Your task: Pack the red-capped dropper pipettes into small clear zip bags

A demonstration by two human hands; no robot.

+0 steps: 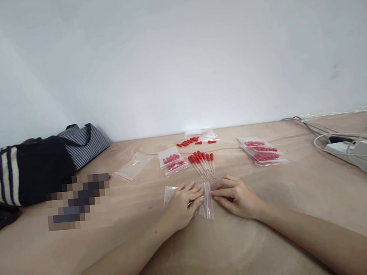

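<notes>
Clear zip bag under the left hand

Head view: the bag lies between the hands, long axis running left to right, its red-lined edge toward the right hand. The left is nearer, fingers extended over the film; the right is half curled. Whether either pinches, I cannot tell. No writing is readable

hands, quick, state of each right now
Left hand: open, fingers laid on the bag.
Right hand: fingers bent by the bag's zip edge; can't tell whether its grip is closed.
</notes>
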